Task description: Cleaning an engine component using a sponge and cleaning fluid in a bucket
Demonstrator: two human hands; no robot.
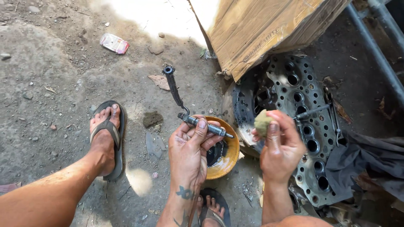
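My left hand (191, 149) grips a slim metal cylindrical part (205, 125), held level above a yellow bowl (229, 162) that has dark liquid in it. My right hand (281, 145) pinches a small greenish scouring pad (262, 122), a short way to the right of the part's thin tip. Pad and part do not touch. Both hands are grimy.
A perforated metal gasket plate (309, 126) lies on the ground at right over a round engine part, with a thin tool (312, 112) on it. Cardboard (261, 29) leans above. A dark wrench (173, 86), a grey cloth (370, 162) and my sandalled feet sit on the dirt.
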